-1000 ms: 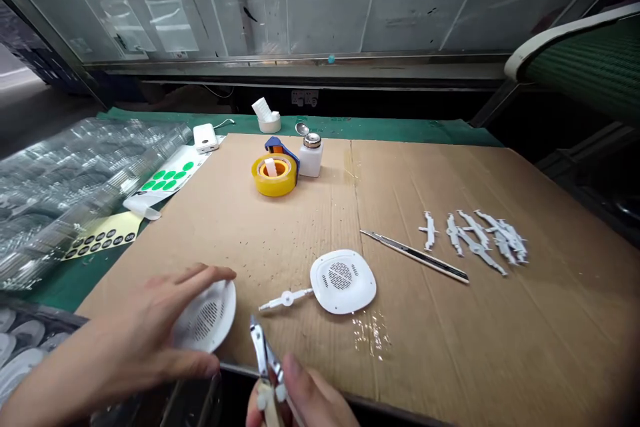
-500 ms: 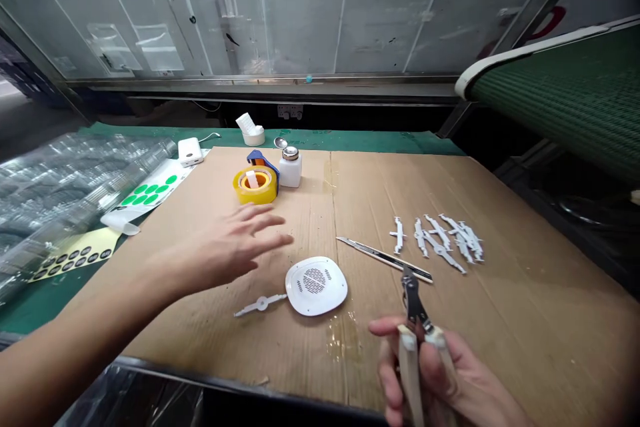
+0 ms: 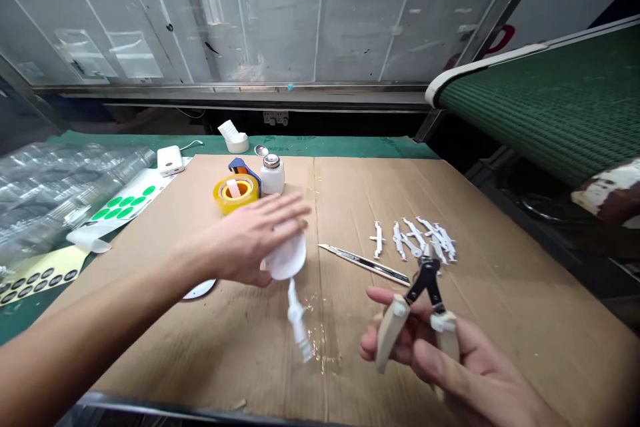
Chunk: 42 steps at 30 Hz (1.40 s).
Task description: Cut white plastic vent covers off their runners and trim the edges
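Observation:
My left hand (image 3: 255, 240) has its fingers over a blurred, rounded white plastic part (image 3: 288, 259), the thumb at its lower edge. A narrow white plastic strip (image 3: 297, 320) extends from this part towards me; motion blur hides how they join. The edge of another white piece (image 3: 200, 289) shows on the cardboard below my left wrist, mostly covered by the arm. My right hand (image 3: 425, 347) holds a pair of nippers (image 3: 426, 279) with pale handles, spread apart and pointing away from me. Its jaws overlap the view of several small white plastic strips (image 3: 415, 233).
A thin utility knife (image 3: 365, 263) lies on the cardboard sheet (image 3: 350, 187). Behind are a yellow tape roll (image 3: 220, 196) and a white pump bottle (image 3: 273, 179). Sticker sheets (image 3: 47, 273) and clear plastic packaging (image 3: 60, 180) are at left, a green conveyor belt (image 3: 545, 93) at right.
My left hand has moved right and taken the white part, whose strip has swung to point towards me. The nipper handles have spread wider. The view has shifted a little to the right.

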### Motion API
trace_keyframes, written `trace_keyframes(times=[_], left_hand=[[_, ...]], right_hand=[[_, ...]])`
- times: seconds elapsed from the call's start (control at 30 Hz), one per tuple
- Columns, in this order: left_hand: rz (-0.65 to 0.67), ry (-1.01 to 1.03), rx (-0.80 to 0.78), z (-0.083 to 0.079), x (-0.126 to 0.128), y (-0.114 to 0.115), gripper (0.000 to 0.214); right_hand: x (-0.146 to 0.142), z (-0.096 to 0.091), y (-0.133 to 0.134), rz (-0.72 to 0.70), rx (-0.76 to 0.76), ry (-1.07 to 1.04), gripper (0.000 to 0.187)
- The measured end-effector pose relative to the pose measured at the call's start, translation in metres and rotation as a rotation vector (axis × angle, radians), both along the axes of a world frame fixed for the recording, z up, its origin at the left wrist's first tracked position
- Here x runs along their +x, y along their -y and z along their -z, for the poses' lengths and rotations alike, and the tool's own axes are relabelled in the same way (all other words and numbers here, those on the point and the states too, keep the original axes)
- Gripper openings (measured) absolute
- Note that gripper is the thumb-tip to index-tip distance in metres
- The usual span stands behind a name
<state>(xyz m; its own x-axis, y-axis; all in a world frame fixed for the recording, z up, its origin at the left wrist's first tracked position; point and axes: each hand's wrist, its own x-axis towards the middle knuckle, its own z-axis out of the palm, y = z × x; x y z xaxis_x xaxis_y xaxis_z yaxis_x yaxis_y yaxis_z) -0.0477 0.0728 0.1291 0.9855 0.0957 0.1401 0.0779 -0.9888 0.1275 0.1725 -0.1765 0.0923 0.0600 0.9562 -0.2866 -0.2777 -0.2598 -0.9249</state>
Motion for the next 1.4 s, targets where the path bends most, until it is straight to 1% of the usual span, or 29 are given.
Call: trace_keyframes(times=[0.03,0.1,0.17,0.23,0.27,0.33,0.4,0.47,0.57,0.67,0.73,0.83,1.0,1.1,1.23,1.4], left_hand=[[-0.138,0.102,-0.082,-0.002,-0.006,-0.005,0.087],[-0.393,0.335,-0.321,-0.001,-0.016,-0.010,0.086],[-0.567,0.570,-0.619,0.006,-0.021,-0.007,0.081],[-0.643,0.732,-0.857,0.017,-0.020,0.002,0.080],[-0.653,0.766,-0.924,0.022,-0.018,0.008,0.080],[-0.643,0.782,-0.976,0.032,-0.015,0.018,0.077],[-0.630,0.754,-0.959,0.040,-0.015,0.025,0.072],[-0.636,0.703,-0.916,0.044,-0.016,0.030,0.071],[-0.655,0.639,-0.822,0.046,-0.018,0.033,0.076],[-0.649,0.619,-0.707,0.045,-0.017,0.035,0.077],[-0.636,0.607,-0.635,0.044,-0.016,0.036,0.077],[-0.615,0.599,-0.552,0.045,-0.016,0.037,0.078],[-0.586,0.554,-0.477,0.045,-0.014,0.040,0.080],[-0.571,0.527,-0.452,0.045,-0.012,0.043,0.082],[-0.567,0.522,-0.421,0.046,-0.012,0.043,0.086],[-0.556,0.517,-0.403,0.046,-0.013,0.043,0.084]], right_hand=[[0.002,-0.003,-0.001,-0.040,0.011,0.010,0.052],[0.003,-0.010,-0.008,-0.144,0.025,0.001,0.061],[-0.001,-0.016,-0.023,-0.242,-0.011,-0.006,0.061],[-0.009,-0.022,-0.043,-0.333,-0.057,-0.011,0.056],[-0.014,-0.024,-0.054,-0.380,-0.065,-0.006,0.054],[-0.025,-0.023,-0.074,-0.437,-0.027,0.012,0.048],[-0.032,-0.016,-0.087,-0.453,0.014,0.052,0.042],[-0.036,-0.006,-0.092,-0.433,0.029,0.117,0.046],[-0.038,0.010,-0.088,-0.413,0.023,0.211,0.059],[-0.041,0.020,-0.081,-0.377,0.020,0.175,0.069],[-0.044,0.024,-0.078,-0.316,0.000,0.142,0.070],[-0.045,0.026,-0.078,-0.284,-0.043,0.155,0.067],[-0.043,0.021,-0.078,-0.304,-0.084,0.224,0.062],[-0.042,0.013,-0.079,-0.312,-0.088,0.240,0.061],[-0.041,0.007,-0.082,-0.348,-0.051,0.264,0.062],[-0.041,0.014,-0.078,-0.318,-0.051,0.239,0.059]])
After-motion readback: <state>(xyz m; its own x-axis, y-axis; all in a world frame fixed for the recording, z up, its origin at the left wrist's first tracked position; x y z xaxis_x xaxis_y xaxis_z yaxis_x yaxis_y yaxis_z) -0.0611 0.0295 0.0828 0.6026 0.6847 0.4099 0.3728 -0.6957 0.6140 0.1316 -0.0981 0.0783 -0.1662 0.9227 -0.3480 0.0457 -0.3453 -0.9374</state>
